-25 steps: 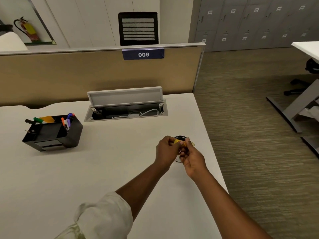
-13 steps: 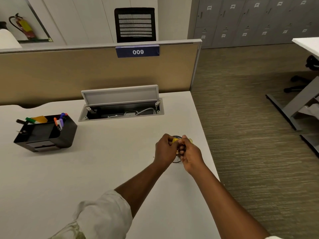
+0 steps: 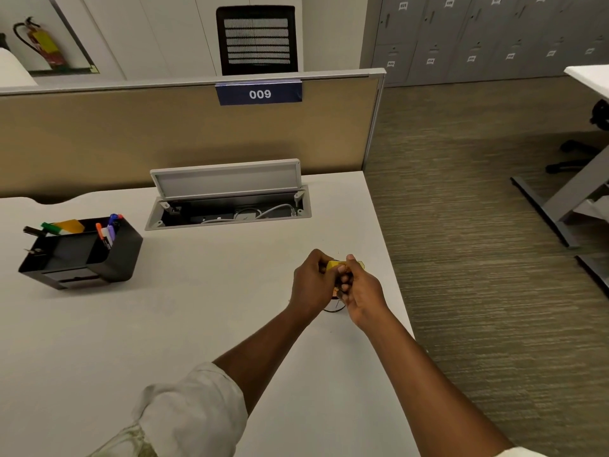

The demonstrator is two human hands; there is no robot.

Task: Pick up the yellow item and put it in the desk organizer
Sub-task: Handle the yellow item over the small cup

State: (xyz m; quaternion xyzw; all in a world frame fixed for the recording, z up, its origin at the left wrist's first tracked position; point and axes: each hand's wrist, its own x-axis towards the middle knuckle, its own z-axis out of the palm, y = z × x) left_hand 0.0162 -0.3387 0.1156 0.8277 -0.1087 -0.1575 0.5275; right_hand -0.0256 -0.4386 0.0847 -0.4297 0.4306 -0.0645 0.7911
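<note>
A small yellow item (image 3: 333, 266) is pinched between both my hands near the desk's right edge. My left hand (image 3: 311, 283) grips its left side and my right hand (image 3: 357, 286) closes on its right side; most of it is hidden by my fingers. Under my hands a dark round thing (image 3: 333, 310) lies on the desk, mostly covered. The black desk organizer (image 3: 115, 258) stands far to the left, holding several markers and a yellow pad.
An open cable tray (image 3: 227, 216) with its lid raised sits in the white desk (image 3: 164, 324) behind my hands. A beige partition (image 3: 164, 140) marked 009 closes the desk's back. Carpeted floor drops away past the right edge.
My hands have stayed together on the yellow item, with the fingers shifting slightly around it. The view has drifted a little, nothing else on the desk moved.
</note>
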